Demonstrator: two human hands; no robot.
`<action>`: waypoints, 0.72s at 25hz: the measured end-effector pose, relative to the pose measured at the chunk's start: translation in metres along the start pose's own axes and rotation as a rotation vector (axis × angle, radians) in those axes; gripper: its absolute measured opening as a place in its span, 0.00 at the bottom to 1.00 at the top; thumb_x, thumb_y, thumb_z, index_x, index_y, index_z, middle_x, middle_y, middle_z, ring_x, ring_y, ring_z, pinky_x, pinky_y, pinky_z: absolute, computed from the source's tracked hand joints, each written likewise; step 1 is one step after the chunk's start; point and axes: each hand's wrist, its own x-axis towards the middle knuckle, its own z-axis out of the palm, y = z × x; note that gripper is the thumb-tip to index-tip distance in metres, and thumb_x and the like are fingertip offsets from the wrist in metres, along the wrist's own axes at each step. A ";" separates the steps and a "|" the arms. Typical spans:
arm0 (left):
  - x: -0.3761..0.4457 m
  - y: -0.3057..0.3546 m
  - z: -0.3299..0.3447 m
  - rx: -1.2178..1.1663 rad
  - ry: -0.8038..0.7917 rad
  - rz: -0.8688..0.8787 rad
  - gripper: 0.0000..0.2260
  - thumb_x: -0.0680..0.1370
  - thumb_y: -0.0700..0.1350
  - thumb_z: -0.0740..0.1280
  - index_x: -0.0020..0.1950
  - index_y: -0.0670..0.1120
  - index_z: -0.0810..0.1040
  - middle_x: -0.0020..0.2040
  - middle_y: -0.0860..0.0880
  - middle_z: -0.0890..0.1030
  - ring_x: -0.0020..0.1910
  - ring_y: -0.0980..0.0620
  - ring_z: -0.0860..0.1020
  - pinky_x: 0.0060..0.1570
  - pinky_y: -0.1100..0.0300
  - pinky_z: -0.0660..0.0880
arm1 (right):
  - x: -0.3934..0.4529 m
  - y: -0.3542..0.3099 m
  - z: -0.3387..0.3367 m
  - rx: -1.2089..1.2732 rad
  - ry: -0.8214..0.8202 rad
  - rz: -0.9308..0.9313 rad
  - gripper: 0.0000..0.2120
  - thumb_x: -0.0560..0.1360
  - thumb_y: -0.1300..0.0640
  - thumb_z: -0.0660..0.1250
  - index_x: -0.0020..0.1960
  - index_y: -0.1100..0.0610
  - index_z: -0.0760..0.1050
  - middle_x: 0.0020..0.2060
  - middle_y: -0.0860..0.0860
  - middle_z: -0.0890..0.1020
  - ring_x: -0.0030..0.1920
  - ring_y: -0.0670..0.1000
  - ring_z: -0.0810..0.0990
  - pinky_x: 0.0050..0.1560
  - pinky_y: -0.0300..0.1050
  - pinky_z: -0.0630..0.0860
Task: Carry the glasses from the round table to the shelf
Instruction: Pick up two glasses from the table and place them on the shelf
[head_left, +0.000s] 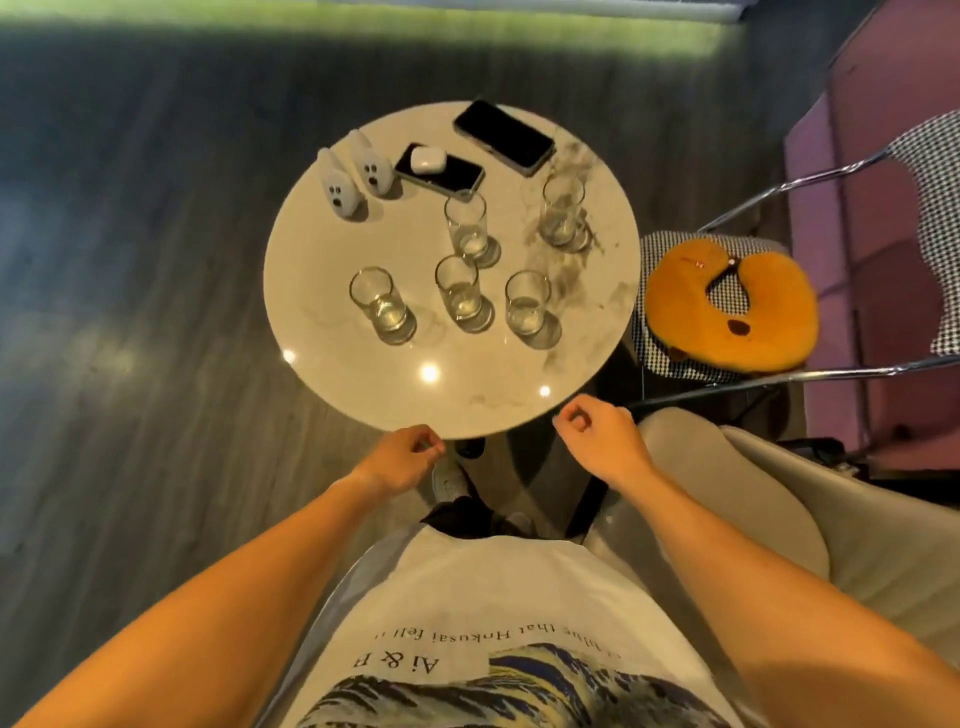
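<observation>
Head view: both hands (498, 447) loosely curled, empty; phones (504, 136) beyond glasses (462, 288) on round table (363, 384).

The white T-shirt (498, 597) bears upside-down print: "Ai &"; a partly legible line includes "blue that Hokusai fell".

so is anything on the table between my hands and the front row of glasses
Nothing visible. The left hand and right hand hang loosely curled at the near edge of the round table, and only bare tabletop lies before the three front glasses. The phones and ghost figures sit behind them.
</observation>
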 end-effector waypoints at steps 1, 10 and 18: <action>0.006 0.005 -0.008 0.019 -0.001 0.014 0.08 0.78 0.50 0.64 0.49 0.48 0.79 0.45 0.45 0.83 0.44 0.45 0.80 0.50 0.48 0.78 | 0.010 -0.016 -0.006 0.047 0.082 -0.039 0.06 0.74 0.48 0.69 0.42 0.50 0.76 0.32 0.49 0.81 0.37 0.51 0.80 0.42 0.49 0.79; 0.041 0.029 -0.050 0.095 -0.090 0.004 0.09 0.74 0.53 0.64 0.45 0.50 0.79 0.41 0.52 0.82 0.45 0.47 0.80 0.53 0.50 0.78 | 0.089 -0.080 -0.016 -0.216 0.167 -0.272 0.19 0.75 0.46 0.69 0.65 0.48 0.75 0.66 0.51 0.70 0.57 0.55 0.78 0.50 0.43 0.73; 0.054 0.089 -0.053 -0.162 0.466 0.211 0.25 0.76 0.57 0.68 0.69 0.60 0.62 0.66 0.53 0.69 0.56 0.56 0.78 0.52 0.56 0.78 | 0.113 -0.070 -0.036 -0.326 0.061 -0.437 0.15 0.76 0.46 0.69 0.57 0.53 0.81 0.64 0.53 0.72 0.53 0.55 0.80 0.49 0.48 0.78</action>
